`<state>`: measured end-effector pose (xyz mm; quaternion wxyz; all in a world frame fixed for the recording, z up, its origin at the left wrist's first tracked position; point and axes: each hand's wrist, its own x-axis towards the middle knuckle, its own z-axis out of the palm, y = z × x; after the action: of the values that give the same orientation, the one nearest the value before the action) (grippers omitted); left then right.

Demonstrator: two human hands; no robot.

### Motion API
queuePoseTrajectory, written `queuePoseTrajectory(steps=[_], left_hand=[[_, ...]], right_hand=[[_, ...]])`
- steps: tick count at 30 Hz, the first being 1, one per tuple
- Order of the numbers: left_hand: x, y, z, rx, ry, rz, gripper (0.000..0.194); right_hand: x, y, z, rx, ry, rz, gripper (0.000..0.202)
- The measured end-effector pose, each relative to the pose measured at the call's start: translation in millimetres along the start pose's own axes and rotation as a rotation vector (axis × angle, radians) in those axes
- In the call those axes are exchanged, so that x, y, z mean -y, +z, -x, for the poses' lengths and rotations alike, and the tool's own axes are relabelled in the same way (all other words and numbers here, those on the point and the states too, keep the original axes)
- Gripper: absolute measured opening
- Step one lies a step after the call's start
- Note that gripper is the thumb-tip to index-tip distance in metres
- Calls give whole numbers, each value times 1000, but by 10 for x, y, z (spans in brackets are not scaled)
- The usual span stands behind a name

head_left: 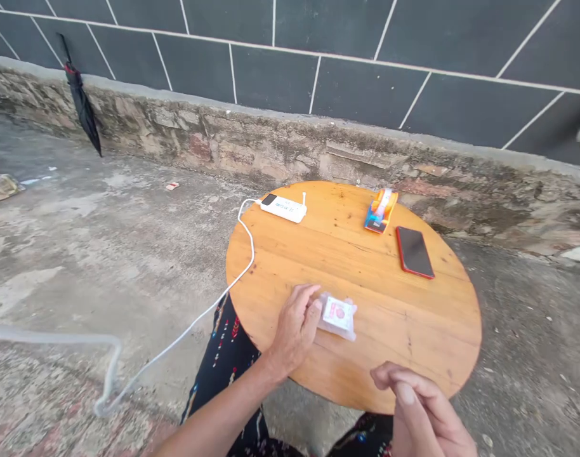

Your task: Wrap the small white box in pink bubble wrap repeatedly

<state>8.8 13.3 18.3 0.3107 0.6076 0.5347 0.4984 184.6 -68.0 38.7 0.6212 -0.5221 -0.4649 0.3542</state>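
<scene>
A small white packet with a red print (337, 314), partly in clear plastic film, lies on the round wooden table (366, 266). My left hand (296, 325) rests just left of it, fingers bent and a little apart, with the thumb and fingertips close to the plastic's left edge. No object shows in that hand. Off the table's front right edge, my right hand (421, 406) is raised with its fingers curled and the thumb near the forefinger. Whether something small sits between them cannot be made out.
A white device (284, 208) with a cable (195, 320) trailing left lies at the back left. An orange and blue tape dispenser (380, 211) and a red-edged phone (414, 252) lie at the right. A black umbrella (83, 105) leans on the wall.
</scene>
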Motion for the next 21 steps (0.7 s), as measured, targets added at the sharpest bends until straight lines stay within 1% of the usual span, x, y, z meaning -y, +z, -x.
queuePoseTrajectory(steps=[3,7,11,14,18,21], left_hand=[[34,4,-3,6,-10,18,28],[54,11,-4,27,-23,31,27],[49,2,-3,51,-34,25,26],[49,1,-8,55,-28,26,26],[41,7,-9,47,17,10,28],[34,6,-4,39,44,-5,30]], right_hand=[[-42,-44,-66,-3,-38,139,12],[-88,-98,-139,54,-93,322,18],[-145,-94,-222,125,-100,429,26],[-184,-48,-293,146,-129,458,20],[-252,4,-386,171,-236,520,9],[-309,42,-450,199,-301,583,14]])
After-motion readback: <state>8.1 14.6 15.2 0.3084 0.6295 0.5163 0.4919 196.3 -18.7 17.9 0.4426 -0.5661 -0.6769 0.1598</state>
